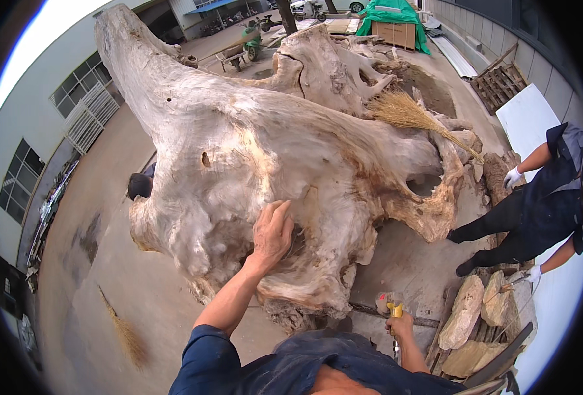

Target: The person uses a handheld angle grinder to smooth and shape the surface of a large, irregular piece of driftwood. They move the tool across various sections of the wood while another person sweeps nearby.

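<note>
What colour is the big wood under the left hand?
The wood is pale grey-cream with orange-brown patches, best seen in the head view.

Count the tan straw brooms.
2: one tan straw broom lies against the pale gnarled wood, upper right; another tan straw broom lies on grey concrete, lower left. Others may be hidden.

Head view: worn on the person's head, the left camera of a side-by-side pair
Facing: steeply down and forward, over the dark blue shirt (285, 365) at the lower edge
Wood: the big pale trunk (258, 155) fills the middle, near, seen from above
Yard: the green cover (382, 14) lies well apart, high in the frame
Lens: upright fisheye; the building (38, 115) bends along the left rim
</note>
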A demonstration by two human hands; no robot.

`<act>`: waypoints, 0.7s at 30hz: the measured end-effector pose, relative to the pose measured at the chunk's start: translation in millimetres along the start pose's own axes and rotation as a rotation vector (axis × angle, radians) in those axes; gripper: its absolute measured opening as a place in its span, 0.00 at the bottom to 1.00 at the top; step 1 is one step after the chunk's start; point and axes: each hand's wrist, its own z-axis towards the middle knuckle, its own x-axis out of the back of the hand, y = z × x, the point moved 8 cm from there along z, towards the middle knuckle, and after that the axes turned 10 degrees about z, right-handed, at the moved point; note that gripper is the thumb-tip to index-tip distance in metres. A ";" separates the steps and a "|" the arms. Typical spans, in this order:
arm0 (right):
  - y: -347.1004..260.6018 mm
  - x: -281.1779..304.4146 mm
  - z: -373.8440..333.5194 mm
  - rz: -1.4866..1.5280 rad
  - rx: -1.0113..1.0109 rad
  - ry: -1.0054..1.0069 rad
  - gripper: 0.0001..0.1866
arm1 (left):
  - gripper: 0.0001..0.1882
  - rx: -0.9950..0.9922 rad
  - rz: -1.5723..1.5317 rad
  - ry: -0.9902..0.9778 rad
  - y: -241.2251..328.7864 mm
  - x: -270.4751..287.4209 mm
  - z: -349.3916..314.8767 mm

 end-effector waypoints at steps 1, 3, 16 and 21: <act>-24.0 -7.2 -7.2 -0.043 0.010 -0.007 0.16 | 0.16 0.111 -0.023 -0.138 -1.5 -12.5 -27.2; -36.3 -10.4 -6.5 -0.040 0.053 0.026 0.10 | 0.14 0.219 -0.189 -0.212 -3.0 -40.4 -86.6; -21.2 -14.6 4.2 -0.080 0.038 -0.129 0.11 | 0.21 1.240 -0.857 -0.486 46.3 -117.4 -320.1; -18.3 -4.2 -0.3 -0.037 0.043 -0.122 0.15 | 0.22 1.310 -0.836 -0.497 38.8 -112.9 -327.4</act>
